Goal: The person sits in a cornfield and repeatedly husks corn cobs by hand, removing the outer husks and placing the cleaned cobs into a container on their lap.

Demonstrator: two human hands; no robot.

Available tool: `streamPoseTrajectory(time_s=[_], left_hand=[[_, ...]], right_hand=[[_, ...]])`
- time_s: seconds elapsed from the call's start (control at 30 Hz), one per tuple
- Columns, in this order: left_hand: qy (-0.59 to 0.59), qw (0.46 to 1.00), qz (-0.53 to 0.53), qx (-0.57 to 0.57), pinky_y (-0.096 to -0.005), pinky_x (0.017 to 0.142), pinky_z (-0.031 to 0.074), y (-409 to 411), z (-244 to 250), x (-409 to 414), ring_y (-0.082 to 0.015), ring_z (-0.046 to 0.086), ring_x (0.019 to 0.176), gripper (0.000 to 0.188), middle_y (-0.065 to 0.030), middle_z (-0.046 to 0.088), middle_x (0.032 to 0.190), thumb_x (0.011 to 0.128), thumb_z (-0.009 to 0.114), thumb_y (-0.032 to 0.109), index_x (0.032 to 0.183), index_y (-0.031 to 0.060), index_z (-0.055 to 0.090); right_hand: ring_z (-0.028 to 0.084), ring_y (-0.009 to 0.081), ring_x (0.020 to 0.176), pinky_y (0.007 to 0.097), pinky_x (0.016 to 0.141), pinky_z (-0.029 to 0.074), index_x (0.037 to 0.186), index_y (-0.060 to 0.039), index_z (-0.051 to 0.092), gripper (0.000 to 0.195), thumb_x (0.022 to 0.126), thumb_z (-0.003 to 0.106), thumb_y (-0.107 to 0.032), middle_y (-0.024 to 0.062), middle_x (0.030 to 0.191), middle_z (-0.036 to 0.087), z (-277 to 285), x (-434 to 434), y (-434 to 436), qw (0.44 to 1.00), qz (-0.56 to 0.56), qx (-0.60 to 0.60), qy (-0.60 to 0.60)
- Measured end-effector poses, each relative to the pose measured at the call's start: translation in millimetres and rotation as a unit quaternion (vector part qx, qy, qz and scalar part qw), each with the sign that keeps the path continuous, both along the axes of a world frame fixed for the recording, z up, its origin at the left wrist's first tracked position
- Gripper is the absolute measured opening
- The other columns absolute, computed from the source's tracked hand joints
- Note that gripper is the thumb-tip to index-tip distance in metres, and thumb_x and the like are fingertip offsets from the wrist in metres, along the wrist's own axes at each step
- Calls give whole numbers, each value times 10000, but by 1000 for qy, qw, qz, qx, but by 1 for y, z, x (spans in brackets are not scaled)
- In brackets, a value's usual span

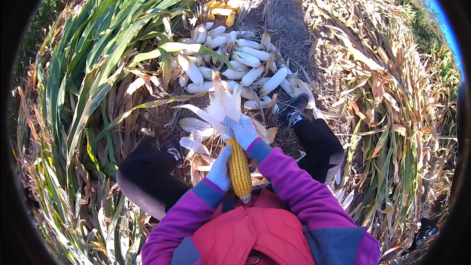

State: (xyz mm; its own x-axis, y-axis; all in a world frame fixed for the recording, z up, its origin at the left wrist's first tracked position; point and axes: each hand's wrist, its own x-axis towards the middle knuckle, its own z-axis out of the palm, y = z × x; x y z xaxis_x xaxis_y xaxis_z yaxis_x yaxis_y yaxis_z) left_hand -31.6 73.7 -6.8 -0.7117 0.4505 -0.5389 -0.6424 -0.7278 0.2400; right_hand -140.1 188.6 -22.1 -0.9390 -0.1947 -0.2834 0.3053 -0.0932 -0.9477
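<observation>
A yellow ear of corn (240,169) lies bare between my gloved hands, its tip towards my red vest. My left hand (220,169) is closed around the left side of the ear, with part of its grip hidden behind the kernels. At the base of the ear, my right hand (242,129) grips the pale husk leaves (222,105), which are peeled back and fan out away from me. Beyond them is a heap of ears still in white husks (250,57).
Bare yellow ears (224,7) lie past the heap. Green and dry cornstalks (99,55) are piled at left, and dry stalks (390,110) at right. Loose husks (195,140) lie between my legs. A shoe (298,106) touches the heap's near right edge.
</observation>
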Motion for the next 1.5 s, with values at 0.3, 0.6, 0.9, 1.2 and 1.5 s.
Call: streamPoseTrajectory(time_s=[0.3, 0.6, 0.9, 1.2, 1.5], left_hand=[[144, 983, -68, -96, -474, 877, 588, -10, 15, -14, -327, 689, 953, 476, -183, 647, 1116, 966, 585, 294, 1311, -17, 482], [131, 988, -69, 34, -593, 977, 500, -16, -2, -6, -367, 627, 1092, 650, -174, 605, 1204, 842, 698, 291, 1376, 30, 435], [181, 983, 12, -25, -502, 926, 553, -27, 52, -5, -278, 653, 1012, 565, -104, 616, 1081, 816, 767, 271, 1260, 48, 497], [192, 952, -44, -236, -362, 865, 544, -3, 64, -15, -218, 638, 969, 527, -111, 593, 1121, 881, 637, 182, 1325, -21, 435], [221, 924, -72, -304, -314, 769, 543, 19, 69, -19, -173, 642, 916, 575, -112, 625, 1084, 829, 748, 204, 1272, -37, 472]], right_hand=[[459, 89, 534, 258, 517, 390, 892, -79, 621, 268, 979, 623, -332, -41, 647, 501, 78, 11, -5, 953, -66, -256, -146], [254, 85, 448, 270, 442, 236, 796, -112, 563, 420, 1011, 498, -467, -83, 545, 284, 73, -13, 25, 773, -24, -599, -209], [587, 186, 568, 318, 497, 487, 1099, -27, 611, 431, 973, 597, -439, 35, 712, 586, 6, -52, 113, 991, -77, -9, -110], [593, 205, 1144, 354, 998, 478, 1349, 5, 529, 567, 867, 730, -219, 130, 1230, 626, 60, -6, 55, 972, 191, 104, 92], [648, 147, 891, 292, 743, 534, 1212, -32, 610, 292, 990, 589, -221, 110, 982, 675, 96, -16, 15, 980, -1, -196, -31]])
